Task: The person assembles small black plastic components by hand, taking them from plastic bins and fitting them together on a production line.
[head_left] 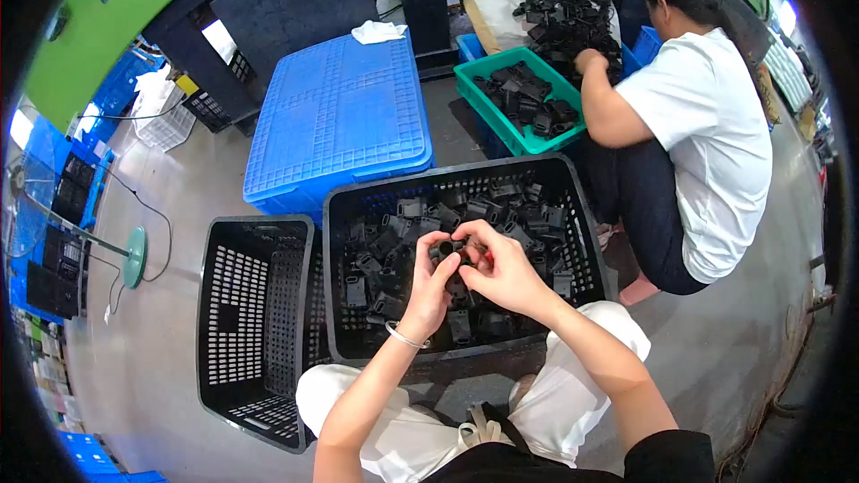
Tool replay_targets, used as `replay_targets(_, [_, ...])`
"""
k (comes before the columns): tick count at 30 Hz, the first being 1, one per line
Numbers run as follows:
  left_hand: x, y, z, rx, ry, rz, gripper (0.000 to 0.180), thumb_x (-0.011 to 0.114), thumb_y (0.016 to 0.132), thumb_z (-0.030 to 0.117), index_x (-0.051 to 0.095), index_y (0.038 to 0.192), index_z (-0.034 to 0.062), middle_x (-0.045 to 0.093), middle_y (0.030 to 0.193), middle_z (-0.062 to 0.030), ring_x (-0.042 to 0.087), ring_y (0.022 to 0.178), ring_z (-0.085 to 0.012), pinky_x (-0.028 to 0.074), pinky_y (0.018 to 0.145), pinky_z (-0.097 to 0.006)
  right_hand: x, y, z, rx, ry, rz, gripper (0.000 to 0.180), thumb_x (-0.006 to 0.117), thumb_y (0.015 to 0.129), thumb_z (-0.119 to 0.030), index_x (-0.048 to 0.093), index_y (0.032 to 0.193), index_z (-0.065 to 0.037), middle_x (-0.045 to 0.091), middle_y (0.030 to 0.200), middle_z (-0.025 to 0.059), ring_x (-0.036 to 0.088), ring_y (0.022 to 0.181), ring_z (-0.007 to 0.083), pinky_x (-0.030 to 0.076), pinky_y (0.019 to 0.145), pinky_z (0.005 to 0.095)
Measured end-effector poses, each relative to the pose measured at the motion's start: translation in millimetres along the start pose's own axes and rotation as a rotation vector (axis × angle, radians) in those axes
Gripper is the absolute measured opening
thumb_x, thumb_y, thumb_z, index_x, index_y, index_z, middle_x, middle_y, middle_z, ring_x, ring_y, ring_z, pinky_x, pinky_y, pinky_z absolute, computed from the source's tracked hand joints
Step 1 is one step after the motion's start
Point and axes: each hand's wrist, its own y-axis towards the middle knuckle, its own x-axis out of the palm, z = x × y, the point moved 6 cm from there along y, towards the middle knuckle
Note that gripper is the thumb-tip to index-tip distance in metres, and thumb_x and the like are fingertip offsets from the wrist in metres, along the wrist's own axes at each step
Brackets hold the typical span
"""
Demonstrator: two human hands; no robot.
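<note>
The left hand [429, 282] and the right hand [501, 270] are brought together over the middle of the black crate [586, 241], and both are closed on one small black plastic part [450, 250], which is held between them just above the heap. The part is pinched by the left fingers from its left and lower side, while the right fingers are curled over it from the right and above; its upper left end is left showing between the thumbs. Its long axis cannot be told, since most of it is covered by the fingers. Neither hand is clearly the nearer one: the part is shared, touched by both. A thin bracelet [404, 336] is worn at the left wrist. Directly beneath and around the hands, the loose black parts [394, 250] of the same kind are piled in the crate, so the held part lies straight above its fellows rather than to either side. Just to the left, touching the crate's wall, a second black basket [215, 322] is set on the floor. Farther off, a stack of blue crates [335, 116] is seen, and beyond, to the right, a green tray [474, 89] of similar parts is attended by a seated co-worker [707, 125].
</note>
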Motion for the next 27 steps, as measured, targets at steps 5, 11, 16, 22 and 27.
replay_targets(5, [2,-20,12,0.067,-0.182,-0.110,0.049,0.057,0.092,0.036,0.025,0.125,0.0185,0.052,0.105,-0.0053,0.058,0.090,-0.0164,0.051,0.075,-0.032,-12,-12,-22,-0.218,-0.329,0.065,0.030,0.059,0.076,-0.014,0.053,0.102,-0.001,0.052,0.083,0.0130,0.054,0.071,0.0269,0.045,0.065,0.0336])
replay_targets(11, [-1,-31,9,0.102,-0.146,-0.095,0.053,0.057,0.092,0.042,0.026,0.129,0.0194,0.047,0.110,-0.0032,0.051,0.097,-0.0113,0.046,0.079,-0.026,5,-13,-24,-0.370,-0.452,0.054,0.017,0.057,0.079,-0.009,0.053,0.092,0.001,0.055,0.082,0.0147,0.057,0.073,0.0326,0.046,0.062,0.0380])
replay_targets(16, [-2,-34,6,0.122,-0.100,-0.067,0.049,0.056,0.094,0.038,0.026,0.129,0.0208,0.046,0.108,-0.0013,0.047,0.087,-0.0065,0.040,0.066,-0.019,5,-19,-34,-0.447,-0.443,0.026,0.017,0.063,0.077,-0.006,0.058,0.092,0.001,0.056,0.075,0.0120,0.056,0.068,0.0302,0.046,0.061,0.0367])
replay_targets(22, [-2,-34,7,0.179,0.059,-0.043,0.049,0.058,0.094,0.029,0.025,0.127,0.0137,0.044,0.107,-0.0031,0.042,0.090,-0.0089,0.037,0.080,-0.023,4,-21,-31,-0.470,-0.524,0.061,0.018,0.067,0.077,-0.008,0.061,0.092,0.000,0.060,0.074,0.0104,0.057,0.064,0.0264,0.047,0.056,0.0350])
replay_targets(27, [5,-33,12,0.225,0.115,-0.038,0.049,0.057,0.094,0.027,0.025,0.127,0.0114,0.044,0.108,-0.0046,0.041,0.094,-0.0112,0.036,0.086,-0.026,1,-22,-31,-0.463,-0.577,0.082,0.016,0.069,0.076,-0.010,0.064,0.089,-0.002,0.059,0.068,0.0084,0.057,0.061,0.0249,0.046,0.051,0.0340])
